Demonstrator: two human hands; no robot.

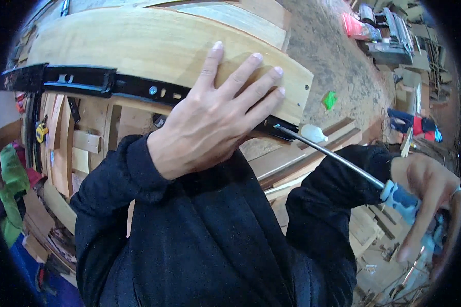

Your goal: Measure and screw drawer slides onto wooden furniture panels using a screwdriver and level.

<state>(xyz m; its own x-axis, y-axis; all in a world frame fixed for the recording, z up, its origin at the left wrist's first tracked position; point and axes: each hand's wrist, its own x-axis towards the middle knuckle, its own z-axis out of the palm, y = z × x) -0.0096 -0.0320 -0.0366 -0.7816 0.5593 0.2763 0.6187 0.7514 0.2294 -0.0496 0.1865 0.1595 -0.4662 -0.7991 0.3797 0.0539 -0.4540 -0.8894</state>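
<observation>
In the head view, the left hand (215,115) comes from the lower middle in a black sleeve and lies flat, palm down, on the light wooden board (138,43). Its fingers are spread and point to the far right, and they also cover part of the black metal drawer slide (87,82). This hand holds nothing; it only presses on the board and the slide.

The drawer slide is long and dark, with a screw head and small slots. It runs along the near edge of the board, from the far left to under the hand.

The right hand (425,199) is at the right edge, blurred, and closed around the blue and white handle of a screwdriver (338,158). The thin metal shaft goes up to the left, and its tip touches the right end of the slide, just beside the left fingertips.
</observation>
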